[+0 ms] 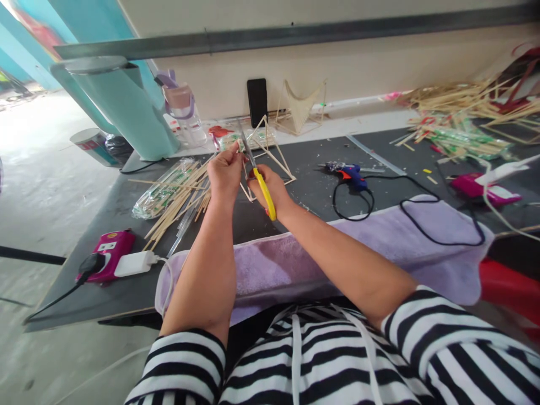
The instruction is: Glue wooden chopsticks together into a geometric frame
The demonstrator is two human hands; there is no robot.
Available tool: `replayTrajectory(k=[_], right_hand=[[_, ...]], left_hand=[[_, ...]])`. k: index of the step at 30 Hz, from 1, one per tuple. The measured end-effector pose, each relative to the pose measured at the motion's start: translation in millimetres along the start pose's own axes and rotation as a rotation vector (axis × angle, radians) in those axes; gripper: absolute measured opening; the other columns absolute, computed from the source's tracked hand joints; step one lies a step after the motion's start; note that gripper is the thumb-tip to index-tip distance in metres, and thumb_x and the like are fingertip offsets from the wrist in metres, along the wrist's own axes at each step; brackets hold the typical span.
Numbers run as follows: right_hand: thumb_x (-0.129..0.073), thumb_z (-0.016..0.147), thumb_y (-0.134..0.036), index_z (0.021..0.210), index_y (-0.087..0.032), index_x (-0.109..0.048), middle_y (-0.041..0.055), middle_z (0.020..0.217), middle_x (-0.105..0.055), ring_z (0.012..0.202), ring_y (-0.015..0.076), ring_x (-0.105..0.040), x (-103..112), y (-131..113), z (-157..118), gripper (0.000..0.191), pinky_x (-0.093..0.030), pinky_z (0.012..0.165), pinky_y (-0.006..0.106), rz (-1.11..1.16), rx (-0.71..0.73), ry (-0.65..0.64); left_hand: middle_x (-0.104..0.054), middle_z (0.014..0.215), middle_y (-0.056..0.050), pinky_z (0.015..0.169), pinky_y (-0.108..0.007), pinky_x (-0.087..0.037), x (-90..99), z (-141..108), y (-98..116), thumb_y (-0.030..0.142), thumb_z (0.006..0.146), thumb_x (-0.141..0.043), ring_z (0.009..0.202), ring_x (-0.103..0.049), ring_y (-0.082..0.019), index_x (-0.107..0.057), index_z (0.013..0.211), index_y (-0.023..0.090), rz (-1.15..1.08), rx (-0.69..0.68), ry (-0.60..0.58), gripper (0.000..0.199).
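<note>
My right hand is closed around a pair of scissors with yellow handles. The metal blades point up and away from me, close beside my left hand. That hand is pinched shut at the fingertips, where a small pale bit shows; what it belongs to is too small to make out. Just behind and right of both hands stands a frame of thin wooden sticks, partly hidden by my right hand. Loose wooden sticks lie on the dark table left of my left forearm.
At the left are a teal pitcher, a clear bottle and a pink power adapter. A phone leans on the wall beside a strung stick model. A blue glue gun with cord lies right, above a purple towel.
</note>
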State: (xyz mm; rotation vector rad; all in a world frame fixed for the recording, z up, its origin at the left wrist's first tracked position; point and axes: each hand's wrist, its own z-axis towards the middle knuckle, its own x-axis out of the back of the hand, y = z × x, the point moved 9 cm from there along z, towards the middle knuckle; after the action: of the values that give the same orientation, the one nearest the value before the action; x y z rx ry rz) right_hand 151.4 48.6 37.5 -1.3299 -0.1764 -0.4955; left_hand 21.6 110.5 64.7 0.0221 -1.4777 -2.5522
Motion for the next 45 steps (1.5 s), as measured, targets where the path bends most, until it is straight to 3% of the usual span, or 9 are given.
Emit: replayTrajectory(k=[6, 12, 17, 20, 24, 27, 29, 35, 45], right_hand=[[-0.06, 0.076, -0.031, 0.097, -0.021, -0.06, 0.0011, 0.087, -0.067, 0.075, 0.017, -0.062, 46.6, 9.4, -22.8, 0.023, -0.049, 0.072, 0.031, 0.004, -0.044, 0.042], [-0.062, 0.081, -0.043, 0.116, -0.024, -0.062, 0.0034, 0.086, -0.071, 0.074, 0.0209, -0.064, 93.4, 35.6, -64.7, 0.04, -0.044, 0.065, 0.031, -0.629, 0.03, -0.321], [-0.065, 0.081, -0.036, 0.135, -0.026, -0.055, 0.0103, 0.122, -0.067, 0.102, 0.028, -0.066, 94.3, 48.7, -84.9, 0.057, -0.047, 0.077, 0.034, -0.899, 0.146, -0.57], [-0.066, 0.08, -0.029, 0.141, -0.029, -0.053, 0.0104, 0.116, -0.07, 0.095, 0.0258, -0.068, 86.3, 29.6, -85.7, 0.062, -0.048, 0.076, 0.033, -0.915, 0.248, -0.642], [-0.057, 0.089, -0.032, 0.125, -0.026, -0.066, 0.0089, 0.094, -0.075, 0.083, 0.026, -0.069, 90.6, -3.6, -42.0, 0.038, -0.048, 0.072, 0.035, -0.889, 0.256, -0.439], [-0.053, 0.092, -0.028, 0.12, -0.02, -0.069, 0.0106, 0.106, -0.074, 0.096, 0.0261, -0.068, 96.0, -15.6, 6.5, 0.033, -0.049, 0.08, 0.036, -0.779, 0.265, -0.14], [-0.054, 0.09, -0.024, 0.118, -0.017, -0.07, 0.0112, 0.112, -0.073, 0.103, 0.0253, -0.067, 88.5, -10.7, 29.6, 0.032, -0.05, 0.085, 0.035, -0.685, 0.284, -0.068], [-0.057, 0.09, -0.027, 0.117, -0.021, -0.072, 0.0069, 0.108, -0.075, 0.098, 0.0235, -0.07, 58.5, 18.4, 45.5, 0.031, -0.053, 0.085, 0.034, -0.524, 0.278, -0.16], [-0.05, 0.095, -0.031, 0.115, -0.023, -0.073, 0.0046, 0.112, -0.075, 0.101, 0.0234, -0.07, 55.9, 30.1, 37.6, 0.032, -0.052, 0.083, 0.034, -0.43, 0.334, -0.157]], left_hand=[[-0.07, 0.067, 0.001, 0.063, -0.024, -0.052, -2.7, 2.6, -1.4, 0.013, 0.078, -0.061, 0.06, -0.064, -0.011, -0.074, 0.109, 0.017, -0.03, -0.027, -0.042, 0.034], [-0.069, 0.065, 0.003, 0.058, -0.021, -0.052, -2.8, 6.1, -6.7, 0.009, 0.075, -0.062, 0.055, -0.062, -0.009, -0.074, 0.106, 0.019, -0.132, -0.015, -0.059, 0.035], [-0.068, 0.063, 0.003, 0.053, -0.019, -0.05, -2.7, 5.1, -5.1, 0.008, 0.074, -0.063, 0.053, -0.061, -0.008, -0.074, 0.103, 0.018, -0.213, 0.011, -0.072, 0.033], [-0.07, 0.066, 0.001, 0.056, -0.02, -0.052, -3.5, 3.3, -4.5, 0.011, 0.075, -0.065, 0.057, -0.064, -0.009, -0.073, 0.106, 0.019, -0.212, 0.054, -0.117, 0.033], [-0.073, 0.071, 0.0, 0.058, -0.021, -0.054, 0.3, 0.8, -1.8, 0.014, 0.075, -0.068, 0.059, -0.065, -0.01, -0.074, 0.107, 0.021, -0.22, 0.086, -0.122, 0.034], [-0.074, 0.075, 0.0, 0.06, -0.022, -0.056, 2.5, -0.9, 1.1, 0.017, 0.075, -0.071, 0.061, -0.066, -0.01, -0.072, 0.113, 0.024, -0.221, 0.068, -0.101, 0.039], [-0.073, 0.076, 0.0, 0.061, -0.022, -0.057, 3.6, -1.9, 2.9, 0.019, 0.075, -0.072, 0.061, -0.066, -0.01, -0.072, 0.115, 0.025, -0.217, 0.039, -0.078, 0.041], [-0.073, 0.077, -0.001, 0.06, -0.021, -0.057, -1.7, -7.3, 10.2, 0.021, 0.078, -0.073, 0.062, -0.067, -0.009, -0.075, 0.111, 0.025, -0.128, -0.032, -0.076, 0.034], [-0.072, 0.08, 0.0, 0.068, -0.026, -0.059, -15.3, -14.6, 11.1, 0.021, 0.081, -0.071, 0.072, -0.068, -0.012, -0.073, 0.114, 0.028, -0.079, -0.011, -0.123, 0.034]])
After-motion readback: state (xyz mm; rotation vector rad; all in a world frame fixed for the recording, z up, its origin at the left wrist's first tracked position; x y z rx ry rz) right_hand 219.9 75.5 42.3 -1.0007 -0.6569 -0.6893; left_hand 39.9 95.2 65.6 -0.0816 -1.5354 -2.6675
